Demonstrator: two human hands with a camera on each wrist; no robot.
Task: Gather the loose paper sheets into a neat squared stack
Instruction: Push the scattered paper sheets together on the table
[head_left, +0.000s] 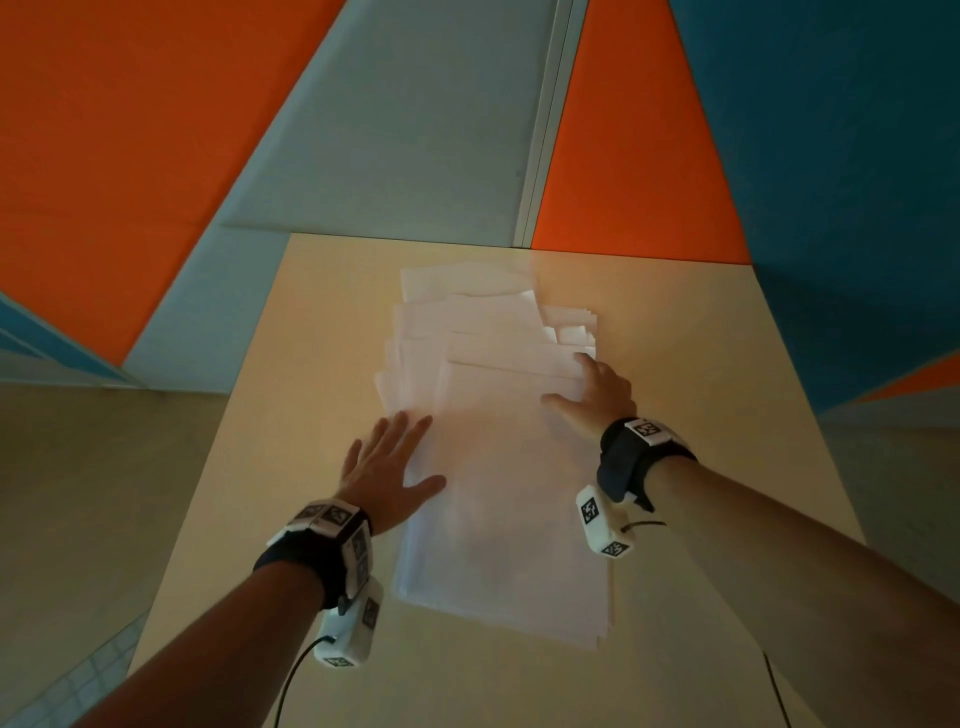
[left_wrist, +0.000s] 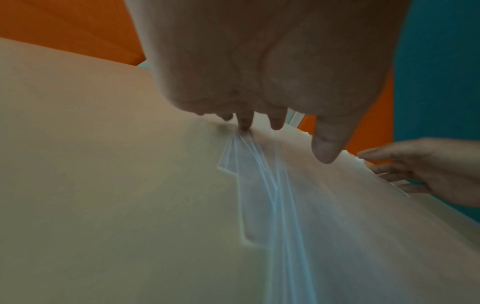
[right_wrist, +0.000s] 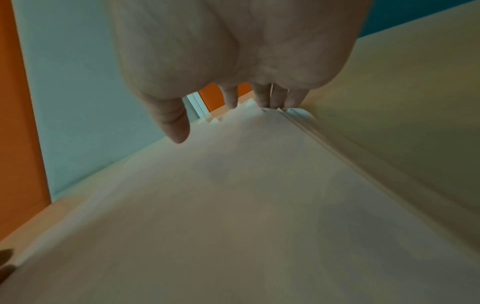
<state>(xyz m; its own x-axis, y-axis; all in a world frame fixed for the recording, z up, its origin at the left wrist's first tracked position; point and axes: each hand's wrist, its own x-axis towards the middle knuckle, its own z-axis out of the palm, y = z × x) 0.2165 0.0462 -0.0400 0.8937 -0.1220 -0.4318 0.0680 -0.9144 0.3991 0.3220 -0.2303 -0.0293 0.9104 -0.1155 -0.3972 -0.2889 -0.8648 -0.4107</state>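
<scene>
**Both hands flank a fanned pile of paper**

The white paper sheets lay in a loose, fanned pile along the middle of the pale bench, running from near to far; the far sheets were staggered and skewed, their corners stepping out at the far right. The left hand lay flat at the pile's left edge, its grip released, fingers straight and spread, thumb resting on the top sheet; the left wrist view showed offset sheet edges beneath its fingertips. The right hand pressed against the pile's right edge farther off, grip likewise released, fingers extended onto the staggered corners, thumb over the top sheet. Orange, blue and grey wall panels stood beyond the bench.
</scene>
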